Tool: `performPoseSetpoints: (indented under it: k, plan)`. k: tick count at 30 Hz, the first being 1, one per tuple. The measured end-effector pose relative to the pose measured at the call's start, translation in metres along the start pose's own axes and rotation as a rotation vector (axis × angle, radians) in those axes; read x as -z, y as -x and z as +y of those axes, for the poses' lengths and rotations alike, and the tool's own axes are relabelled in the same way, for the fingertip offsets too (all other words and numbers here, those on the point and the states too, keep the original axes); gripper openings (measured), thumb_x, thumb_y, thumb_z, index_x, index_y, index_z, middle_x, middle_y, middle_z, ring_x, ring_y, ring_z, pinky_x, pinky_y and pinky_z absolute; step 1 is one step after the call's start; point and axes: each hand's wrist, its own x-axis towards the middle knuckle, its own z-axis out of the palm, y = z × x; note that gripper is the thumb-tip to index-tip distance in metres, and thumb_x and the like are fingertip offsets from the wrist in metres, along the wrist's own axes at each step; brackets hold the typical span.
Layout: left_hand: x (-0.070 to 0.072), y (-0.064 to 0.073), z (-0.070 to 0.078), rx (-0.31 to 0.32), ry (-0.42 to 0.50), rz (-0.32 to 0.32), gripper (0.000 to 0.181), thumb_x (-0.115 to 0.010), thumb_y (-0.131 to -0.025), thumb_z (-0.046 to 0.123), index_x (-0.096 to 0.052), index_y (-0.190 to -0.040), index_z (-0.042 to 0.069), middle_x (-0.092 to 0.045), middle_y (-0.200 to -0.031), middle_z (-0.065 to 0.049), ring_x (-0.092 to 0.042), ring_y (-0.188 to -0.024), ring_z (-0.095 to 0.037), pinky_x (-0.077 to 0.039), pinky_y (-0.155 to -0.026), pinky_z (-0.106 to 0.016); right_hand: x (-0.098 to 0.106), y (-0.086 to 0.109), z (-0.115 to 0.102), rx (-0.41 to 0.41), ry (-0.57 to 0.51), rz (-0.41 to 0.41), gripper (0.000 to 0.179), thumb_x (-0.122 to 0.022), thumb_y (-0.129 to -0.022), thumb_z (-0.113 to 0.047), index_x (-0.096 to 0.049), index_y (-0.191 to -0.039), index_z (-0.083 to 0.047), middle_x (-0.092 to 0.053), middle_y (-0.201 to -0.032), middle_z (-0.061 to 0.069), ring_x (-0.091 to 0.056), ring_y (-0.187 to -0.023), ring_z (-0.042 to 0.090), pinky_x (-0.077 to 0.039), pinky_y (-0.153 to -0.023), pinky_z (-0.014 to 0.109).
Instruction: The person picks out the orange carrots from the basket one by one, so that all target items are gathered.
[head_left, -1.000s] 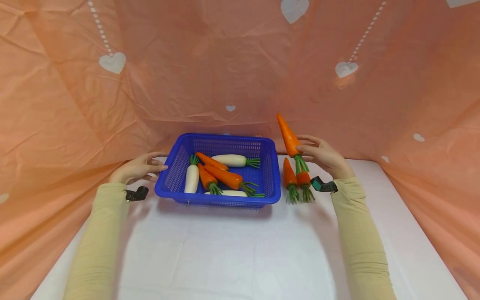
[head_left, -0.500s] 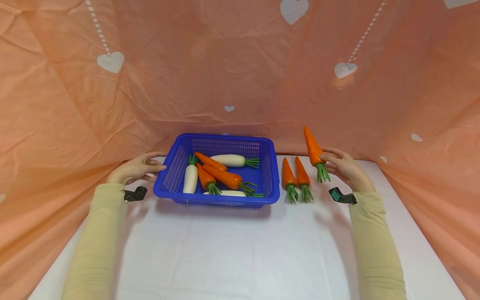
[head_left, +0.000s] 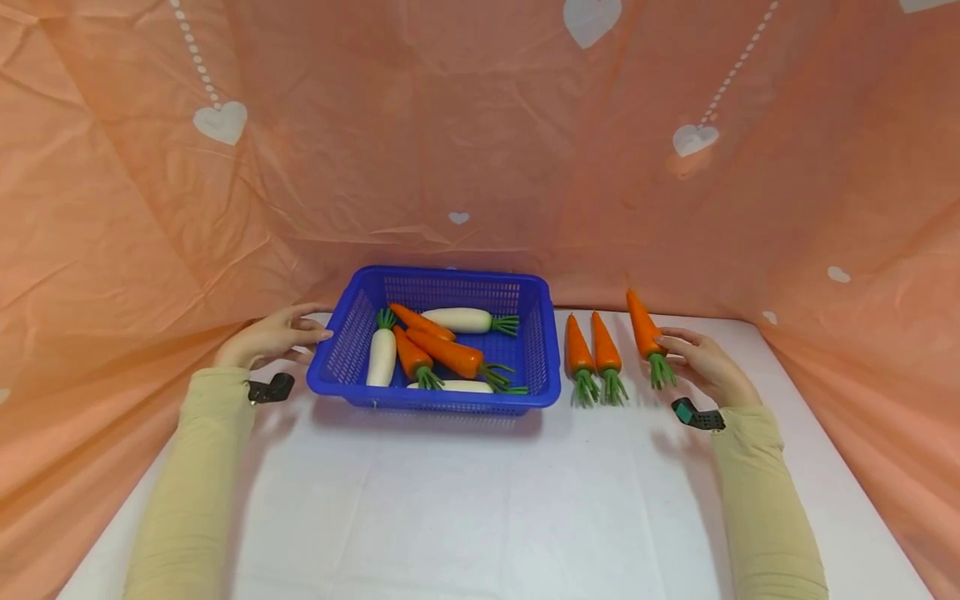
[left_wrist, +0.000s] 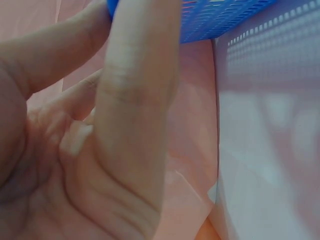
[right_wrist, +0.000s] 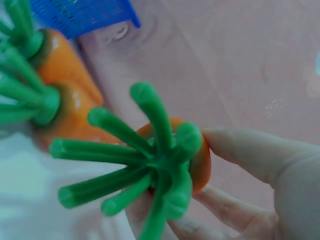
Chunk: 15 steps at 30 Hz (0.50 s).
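A blue plastic basket stands on the white table, holding several carrots and white radishes. My left hand holds the basket's left rim; in the left wrist view its thumb and a finger meet the blue edge, though the fingertips are cut off. On the right, my right hand pinches a carrot near its green stems, tip pointing away from me. In the right wrist view the stems face the camera. Beside it two carrots lie parallel on the table.
An orange cloth with white hearts hangs behind the table and along both sides. The white tabletop stretches in front of the basket. The two loose carrots lie between the basket and my right hand.
My right hand has carried its carrot rightward and down, from above the two loose carrots to the table area on their right. The left hand and basket stay nearly in place.
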Motion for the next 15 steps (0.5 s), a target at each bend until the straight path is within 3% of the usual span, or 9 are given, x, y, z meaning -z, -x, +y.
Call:
performPoseSetpoints:
  k: [4,10,15]
  plan:
    - [0.001,-0.001,0.000,0.001,-0.004,0.009,0.067,-0.054,-0.099,0.011,-0.013,-0.149,-0.004,-0.058,-0.107,-0.016,-0.065,-0.087,-0.020,-0.054,-0.080,-0.044,0.000,-0.001,0.011,0.005,0.014,-0.001,0.065,-0.056,-0.098,-0.026,-0.025,-0.145,0.007,-0.055,-0.103,-0.002,-0.057,-0.089,0.009,-0.051,-0.079,0.020]
    - [-0.001,0.000,0.001,0.001,0.004,0.015,0.067,-0.054,-0.098,0.011,-0.013,-0.149,-0.004,-0.058,-0.108,-0.017,-0.064,-0.088,-0.021,-0.054,-0.079,-0.044,-0.005,-0.005,0.023,-0.037,0.122,0.003,0.069,-0.057,-0.097,-0.033,-0.027,-0.145,0.006,-0.055,-0.102,-0.003,-0.055,-0.086,0.007,-0.049,-0.078,0.018]
    - [-0.001,-0.001,0.000,0.004,-0.012,0.026,0.066,-0.055,-0.098,0.010,-0.015,-0.149,-0.004,-0.060,-0.103,-0.014,-0.065,-0.083,-0.020,-0.055,-0.076,-0.041,-0.012,-0.007,0.027,-0.040,0.142,0.013,0.070,-0.058,-0.096,-0.034,-0.029,-0.145,0.007,-0.058,-0.101,-0.003,-0.057,-0.085,0.005,-0.048,-0.079,0.016]
